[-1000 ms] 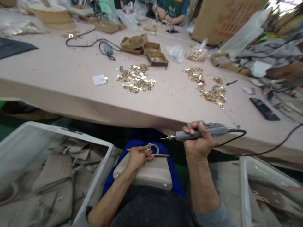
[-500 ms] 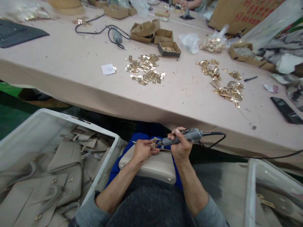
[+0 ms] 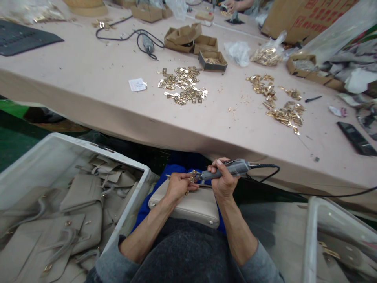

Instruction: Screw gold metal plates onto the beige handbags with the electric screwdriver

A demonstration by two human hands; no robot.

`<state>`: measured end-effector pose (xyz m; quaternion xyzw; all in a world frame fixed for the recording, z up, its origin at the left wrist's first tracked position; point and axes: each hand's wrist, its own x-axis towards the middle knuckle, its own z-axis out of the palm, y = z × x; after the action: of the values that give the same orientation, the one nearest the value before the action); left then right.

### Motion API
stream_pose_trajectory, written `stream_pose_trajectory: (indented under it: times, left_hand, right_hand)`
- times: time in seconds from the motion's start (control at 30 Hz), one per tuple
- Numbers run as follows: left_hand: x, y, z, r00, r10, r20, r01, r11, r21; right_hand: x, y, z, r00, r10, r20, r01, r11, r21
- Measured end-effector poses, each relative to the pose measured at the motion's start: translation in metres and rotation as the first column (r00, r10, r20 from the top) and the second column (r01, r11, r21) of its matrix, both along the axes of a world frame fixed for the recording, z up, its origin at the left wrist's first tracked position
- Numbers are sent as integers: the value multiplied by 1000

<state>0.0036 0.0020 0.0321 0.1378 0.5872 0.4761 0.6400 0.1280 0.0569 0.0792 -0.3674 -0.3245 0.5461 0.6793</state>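
A beige handbag lies across my lap. My left hand rests over its far side, fingers closed on a small gold metal clasp plate; a thin pale stick pokes out behind that hand. Wrapped in my right hand is a grey electric screwdriver, held nearly level with its tip pointing left at the clasp plate. The tip looks to be touching the plate, but the exact contact is too small to make out. A black cord runs off to the right from the tool.
A white bin of beige handbags stands at left, another bin at right. On the cloth-covered table lie gold plates, gold fittings, small boxes, a second corded tool and a phone. A person's hand shows far back.
Both hands stay at the clasp plate with the screwdriver against or near it. The view has shifted slightly; otherwise little differs.
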Motion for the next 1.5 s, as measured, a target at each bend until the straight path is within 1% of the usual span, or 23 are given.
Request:
stream_pose_trajectory:
  times: [0.1, 0.2, 0.37, 0.5, 0.63, 0.9, 1.0, 1.17, 1.5]
  left_hand:
    - [0, 0, 3, 1000, 14, 6, -14, 1000, 0]
    - [1, 0, 2, 1000, 18, -4, -18, 1000, 16]
    - [2, -1, -5, 999, 51, 5, -51, 999, 4]
    - [2, -1, -11, 998, 57, 4, -57, 998, -2]
    - [2, -1, -15, 998, 61, 14, -61, 998, -10]
    - [1, -1, -10, 994, 85, 63, -85, 996, 3]
    - [2, -2, -11, 994, 86, 64, -86, 996, 3]
    - [2, -2, -12, 995, 80, 62, -80, 997, 6]
    - [3, -1, -7, 996, 74, 44, -74, 997, 1]
  right_hand:
    - [-2, -1, 1, 1000, 0, 3, 0, 1000, 8]
    - [-2, -2, 3, 1000, -2, 5, 2, 1000, 4]
    - [3, -3, 9, 1000, -9, -2, 9, 1000, 8]
    - [8, -2, 13, 1000, -13, 4, 13, 999, 31]
    - [8, -3, 15, 1000, -15, 5, 15, 1000, 25]
    - [5, -5, 15, 1000, 0, -11, 0, 1000, 19]
    - [5, -5, 16, 1000, 0, -22, 0, 1000, 13]
    - [5, -5, 16, 1000, -5, 4, 5, 1000, 4]
    - [2, -5, 14, 1000, -17, -23, 16, 1000, -26]
